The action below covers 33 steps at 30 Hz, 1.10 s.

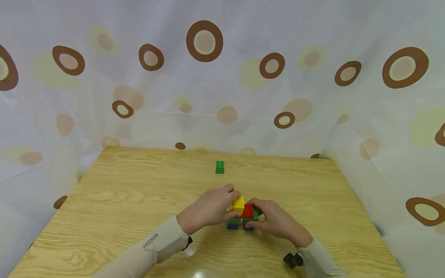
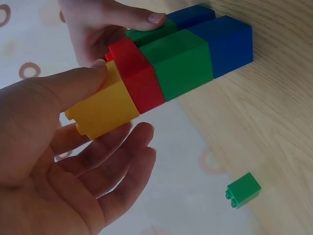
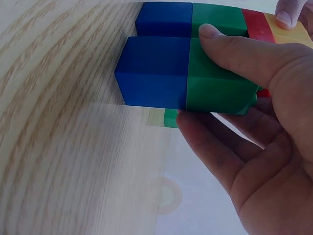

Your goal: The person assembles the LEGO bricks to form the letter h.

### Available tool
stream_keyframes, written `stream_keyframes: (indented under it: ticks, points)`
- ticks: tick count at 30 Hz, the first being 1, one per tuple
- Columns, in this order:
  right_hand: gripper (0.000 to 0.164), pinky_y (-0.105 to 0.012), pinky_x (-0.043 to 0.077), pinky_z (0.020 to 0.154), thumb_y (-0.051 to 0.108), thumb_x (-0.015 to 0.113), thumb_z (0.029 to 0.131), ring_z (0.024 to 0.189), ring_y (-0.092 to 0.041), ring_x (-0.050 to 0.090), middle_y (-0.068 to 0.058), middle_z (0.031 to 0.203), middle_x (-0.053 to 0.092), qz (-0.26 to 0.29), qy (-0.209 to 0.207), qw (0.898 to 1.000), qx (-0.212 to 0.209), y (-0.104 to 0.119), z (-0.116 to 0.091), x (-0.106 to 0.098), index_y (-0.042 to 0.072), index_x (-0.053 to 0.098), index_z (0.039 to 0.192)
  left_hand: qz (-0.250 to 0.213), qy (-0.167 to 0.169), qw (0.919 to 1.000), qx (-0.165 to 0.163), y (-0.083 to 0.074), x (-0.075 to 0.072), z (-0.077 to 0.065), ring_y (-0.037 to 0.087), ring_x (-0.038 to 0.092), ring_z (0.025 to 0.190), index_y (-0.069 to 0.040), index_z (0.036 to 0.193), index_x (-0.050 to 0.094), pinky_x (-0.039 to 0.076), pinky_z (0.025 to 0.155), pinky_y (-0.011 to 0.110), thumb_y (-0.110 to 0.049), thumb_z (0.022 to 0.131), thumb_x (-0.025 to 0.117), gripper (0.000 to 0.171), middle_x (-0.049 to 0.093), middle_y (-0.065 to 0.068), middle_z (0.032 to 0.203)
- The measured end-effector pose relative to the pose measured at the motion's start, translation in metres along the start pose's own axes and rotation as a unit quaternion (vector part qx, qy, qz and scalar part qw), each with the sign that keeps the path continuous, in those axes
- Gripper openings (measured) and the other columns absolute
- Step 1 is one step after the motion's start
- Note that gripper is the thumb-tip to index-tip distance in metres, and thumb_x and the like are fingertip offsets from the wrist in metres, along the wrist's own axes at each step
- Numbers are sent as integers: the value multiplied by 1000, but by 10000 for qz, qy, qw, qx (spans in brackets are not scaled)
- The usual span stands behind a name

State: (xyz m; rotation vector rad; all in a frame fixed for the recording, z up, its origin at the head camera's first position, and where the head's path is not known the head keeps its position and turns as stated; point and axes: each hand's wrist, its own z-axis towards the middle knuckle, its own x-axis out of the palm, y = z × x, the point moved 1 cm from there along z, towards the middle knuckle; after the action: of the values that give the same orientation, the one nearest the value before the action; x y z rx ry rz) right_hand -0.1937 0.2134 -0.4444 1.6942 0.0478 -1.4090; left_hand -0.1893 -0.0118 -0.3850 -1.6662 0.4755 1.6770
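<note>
My left hand [image 1: 212, 207] pinches a yellow brick [image 2: 105, 105] between thumb and fingers. The yellow brick is on top of a thin red brick [image 2: 139, 73], which sits over a green brick [image 2: 178, 63] and a blue brick [image 2: 232, 46] at the bottom. Close beside that column stands a second one, a green brick [image 3: 222, 83] on a blue brick [image 3: 154, 73]. My right hand [image 1: 278, 221] grips this second green brick, thumb on one side and fingers on the other. Some studs on its top show beside the red brick; whether the red piece joins both columns is partly hidden.
Farther back on the wooden table [image 1: 139, 185] a single green brick [image 1: 219, 167] stands apart. A patterned white curtain [image 1: 229, 85] hangs behind the table and along both sides.
</note>
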Motion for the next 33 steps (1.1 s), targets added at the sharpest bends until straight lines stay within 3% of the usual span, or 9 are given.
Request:
stream_keyframes:
  ticks: [3, 7, 10, 12, 15, 18, 21, 27, 33]
  points:
    - [37, -22, 57, 74, 23, 81, 88, 87, -3, 68, 5, 103, 71, -40, -1, 10000, 1, -1, -1, -2, 14, 61, 119, 414, -244, 9986, 219, 3, 1, 1, 5, 54, 71, -13, 120, 69, 48, 65, 17, -43, 91, 75, 42, 62, -2, 97]
    - [40, -24, 58, 75, 24, 81, 88, 87, -4, 68, 4, 104, 71, -114, -5, 9999, 58, -4, -2, -5, 13, 61, 120, 923, -636, 9924, 513, 10, 3, 0, 10, 61, 81, -18, 127, 67, 53, 78, 30, -59, 89, 70, 56, 66, -4, 103]
    - [41, -28, 59, 76, 25, 82, 87, 87, -4, 68, 4, 103, 71, -215, -43, 9997, 141, -6, -5, -8, 13, 62, 120, 929, -1126, 9860, 810, 20, 7, 1, 15, 64, 94, -19, 135, 62, 53, 90, 38, -64, 91, 64, 63, 67, -2, 111]
    - [41, -31, 60, 77, 24, 82, 87, 87, -5, 68, 4, 103, 71, -267, -83, 9994, 215, -8, -7, -10, 12, 62, 120, 882, -1592, 9776, 1058, 30, 10, 4, 19, 65, 100, -16, 138, 61, 53, 92, 40, -60, 93, 60, 62, 68, 0, 115]
    - [41, -34, 60, 77, 24, 82, 87, 87, -6, 68, 3, 103, 72, -325, -132, 9989, 299, -11, -9, -13, 12, 61, 121, 1100, -2314, 9580, 1290, 50, 18, 13, 22, 65, 105, -12, 136, 62, 53, 93, 40, -51, 97, 52, 55, 68, 5, 119]
    - [42, -35, 60, 77, 26, 81, 88, 88, -9, 69, 2, 104, 72, -350, -131, 9988, 315, -13, -10, -15, 10, 61, 122, 1513, -2703, 9418, 1304, 70, 25, 24, 26, 65, 110, -10, 132, 63, 53, 95, 41, -47, 97, 50, 53, 67, 9, 124]
    - [43, -35, 60, 76, 28, 80, 88, 88, -10, 70, 1, 104, 72, -351, -112, 9989, 307, -15, -10, -16, 9, 61, 122, 1767, -2632, 9415, 1139, 88, 32, 36, 29, 62, 116, -9, 132, 63, 51, 99, 43, -46, 96, 55, 52, 65, 12, 129]
    - [44, -33, 60, 77, 27, 81, 88, 89, -10, 70, 1, 105, 73, -318, -104, 9989, 335, -14, -9, -14, 9, 61, 123, 1872, -1873, 9629, 526, 107, 38, 58, 31, 55, 128, -11, 139, 58, 48, 105, 46, -46, 97, 59, 55, 57, 13, 142]
    - [44, -32, 60, 79, 23, 82, 87, 91, -9, 70, 0, 108, 73, -294, -63, 9987, 406, -14, -6, -14, 10, 61, 124, 1983, -1168, 9732, 12, 118, 46, 78, 33, 50, 134, -11, 146, 51, 45, 109, 46, -43, 100, 59, 57, 50, 15, 149]
